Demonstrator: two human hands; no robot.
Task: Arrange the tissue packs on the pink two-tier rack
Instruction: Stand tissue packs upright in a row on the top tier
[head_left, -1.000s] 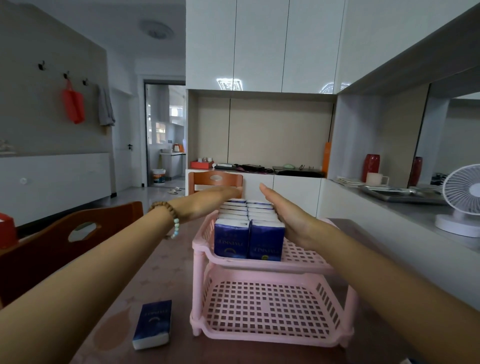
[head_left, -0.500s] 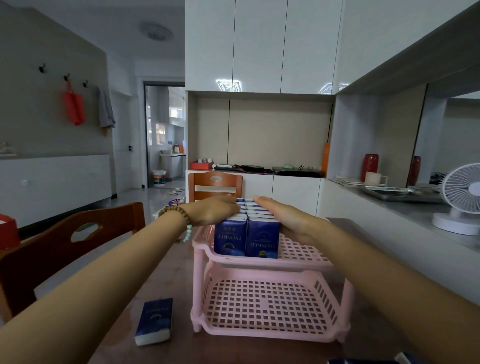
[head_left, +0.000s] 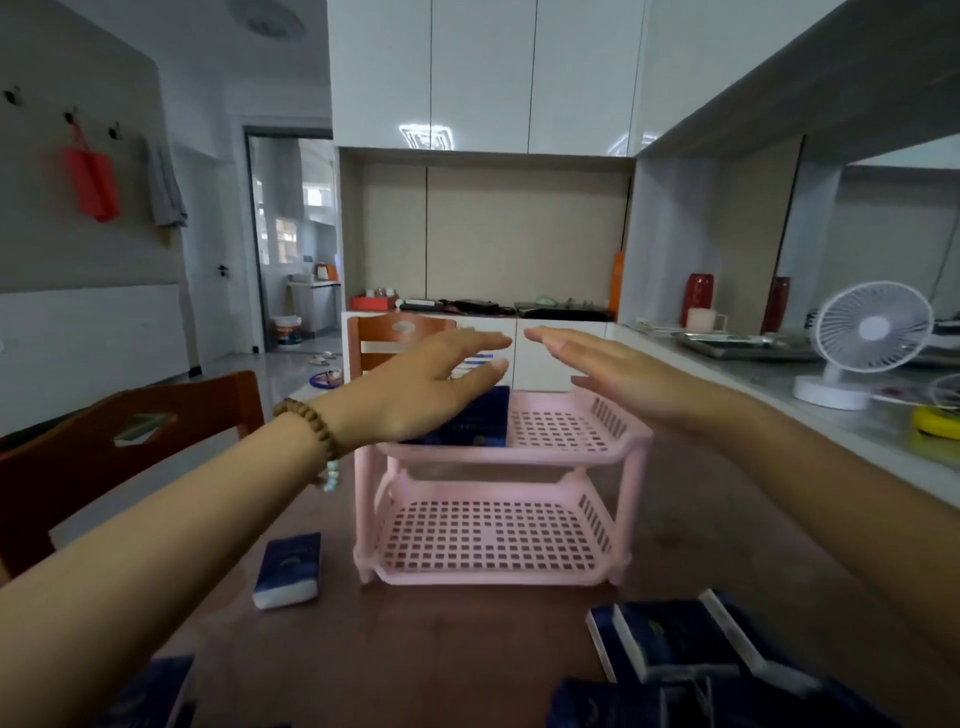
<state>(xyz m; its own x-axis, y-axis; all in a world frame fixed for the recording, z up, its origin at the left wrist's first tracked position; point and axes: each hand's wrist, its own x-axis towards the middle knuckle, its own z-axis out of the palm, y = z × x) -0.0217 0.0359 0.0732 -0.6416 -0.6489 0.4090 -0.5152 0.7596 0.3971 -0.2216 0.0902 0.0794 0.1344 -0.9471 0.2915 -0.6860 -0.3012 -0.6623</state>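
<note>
Fingers (head_left: 480, 344) on the left hand (head_left: 415, 395) and on the right hand (head_left: 623, 379) are straight and flat, gripping nothing, with the tips nearly meeting above the rack (head_left: 498, 456). Half a second ago both palms were pressed onto the packs (head_left: 480, 421) up there. Now they've lifted clear, so I'd guess that batch is squared up and done. Those packs sit on the left part of the top tier, right under the left palm. I can't tell if it's still brushing them. The right hand hovers over bare mesh. The lower tier holds nothing yet, and on the table (head_left: 467, 649) there's a loose pack (head_left: 288, 571) left of the rack and a pile (head_left: 670, 644) at front right, so there's still loading to do.
</note>
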